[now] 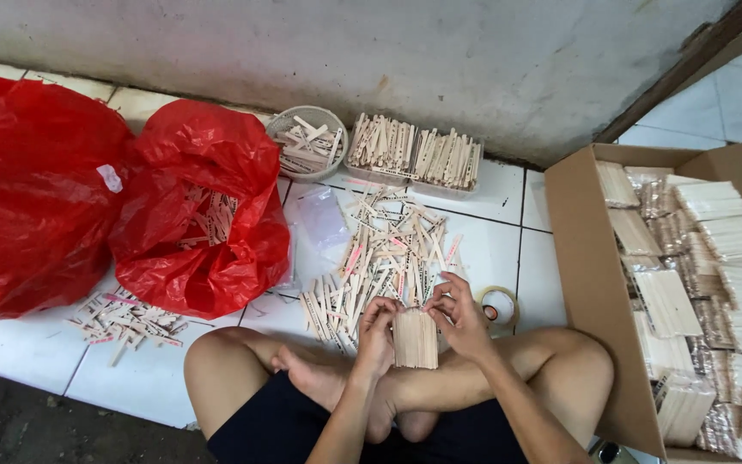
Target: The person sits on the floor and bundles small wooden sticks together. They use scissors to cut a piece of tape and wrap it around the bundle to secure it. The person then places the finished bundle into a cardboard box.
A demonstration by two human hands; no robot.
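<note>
Both the left hand (377,331) and right hand (459,320) grip a squared bundle of wooden sticks (415,338) above the crossed legs (tape roll (499,305) beside), seemingly evening it; binding needs a tight hold.

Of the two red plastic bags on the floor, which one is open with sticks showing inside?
The smaller red bag, nearer the person's hands; wooden sticks show through its opening. The larger red bag at far left shows no contents.
</note>
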